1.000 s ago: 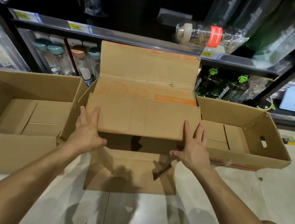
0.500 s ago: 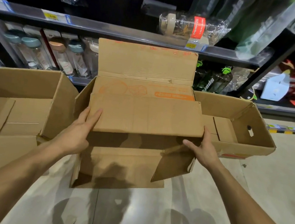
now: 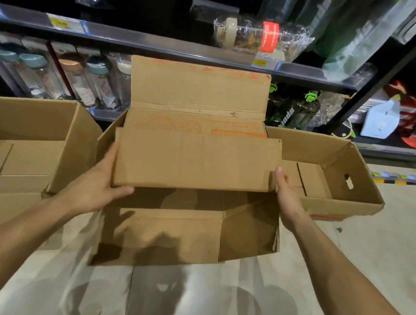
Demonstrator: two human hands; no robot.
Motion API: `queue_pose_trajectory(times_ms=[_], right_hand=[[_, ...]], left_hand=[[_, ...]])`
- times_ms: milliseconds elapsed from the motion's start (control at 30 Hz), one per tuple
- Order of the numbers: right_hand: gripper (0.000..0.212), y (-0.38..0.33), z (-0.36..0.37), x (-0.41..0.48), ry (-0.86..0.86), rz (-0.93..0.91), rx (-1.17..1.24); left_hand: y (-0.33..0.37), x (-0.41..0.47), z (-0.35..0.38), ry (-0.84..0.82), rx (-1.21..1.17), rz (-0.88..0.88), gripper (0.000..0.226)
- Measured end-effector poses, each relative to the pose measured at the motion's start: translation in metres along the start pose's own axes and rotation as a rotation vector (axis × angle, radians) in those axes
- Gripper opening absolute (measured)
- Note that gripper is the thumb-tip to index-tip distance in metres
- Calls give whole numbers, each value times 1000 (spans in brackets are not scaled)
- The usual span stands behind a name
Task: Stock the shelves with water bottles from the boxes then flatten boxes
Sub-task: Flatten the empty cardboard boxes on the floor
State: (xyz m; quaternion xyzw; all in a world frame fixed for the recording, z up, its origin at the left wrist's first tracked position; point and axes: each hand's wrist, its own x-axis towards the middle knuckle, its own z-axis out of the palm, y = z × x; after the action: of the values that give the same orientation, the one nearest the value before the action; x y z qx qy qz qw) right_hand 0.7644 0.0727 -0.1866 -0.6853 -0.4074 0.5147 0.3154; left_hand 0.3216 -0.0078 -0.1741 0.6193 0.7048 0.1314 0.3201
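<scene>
A brown cardboard box (image 3: 195, 163) with orange print stands open on the floor in front of the shelves, its far flap upright and its near flaps hanging down. My left hand (image 3: 99, 183) grips the left end of the box's front panel, thumb underneath its lower edge. My right hand (image 3: 285, 193) holds the right end of the same panel, fingers against its edge. Water bottles (image 3: 90, 82) stand on the low shelf behind, and one wrapped bottle (image 3: 258, 36) lies on the shelf above.
An empty open box (image 3: 28, 135) sits to the left and another (image 3: 336, 173) to the right, both touching the middle one. Dark green bottles (image 3: 294, 110) stand behind on the right. Pale floor (image 3: 184, 298) stretches toward me.
Both hands slid from resting flat on the front panel to its two ends and now hold it. The panel has lifted a little and the right side flap swung out.
</scene>
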Motion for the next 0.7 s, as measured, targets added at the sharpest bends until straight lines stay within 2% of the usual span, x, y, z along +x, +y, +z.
queue_pose_trajectory(times_ms=[67,133,200,300,367,433,500,600,633,700], right_hand=[[80,-2,13,-3,-73,7,-30],[88,-3,24,-5,-80,-29,-107],[90,-5,34,-9,-63,-53,-125],[94,-18,34,-11,-153,112,132],[90,-27,22,-5,-242,225,280],[71,-30,11,1,-277,270,253],[56,-27,6,2,-295,271,171],[65,-27,-1,-5,-414,236,35],[70,-29,-2,-8,-441,221,-38],[73,-31,-2,-12,-458,213,-149]], left_hand=[[4,2,-8,191,-123,-129,109],[6,4,-19,257,-176,-208,95],[5,5,-33,250,-313,-273,92],[-4,12,-52,262,-570,-465,124],[-7,8,-59,197,-695,-484,116],[-8,4,-64,62,-797,-448,104],[-13,1,-68,-59,-743,-406,110],[-25,-2,-71,-233,-477,-255,104],[-32,-1,-70,-311,-356,-206,108],[-34,0,-63,-387,-206,-158,134]])
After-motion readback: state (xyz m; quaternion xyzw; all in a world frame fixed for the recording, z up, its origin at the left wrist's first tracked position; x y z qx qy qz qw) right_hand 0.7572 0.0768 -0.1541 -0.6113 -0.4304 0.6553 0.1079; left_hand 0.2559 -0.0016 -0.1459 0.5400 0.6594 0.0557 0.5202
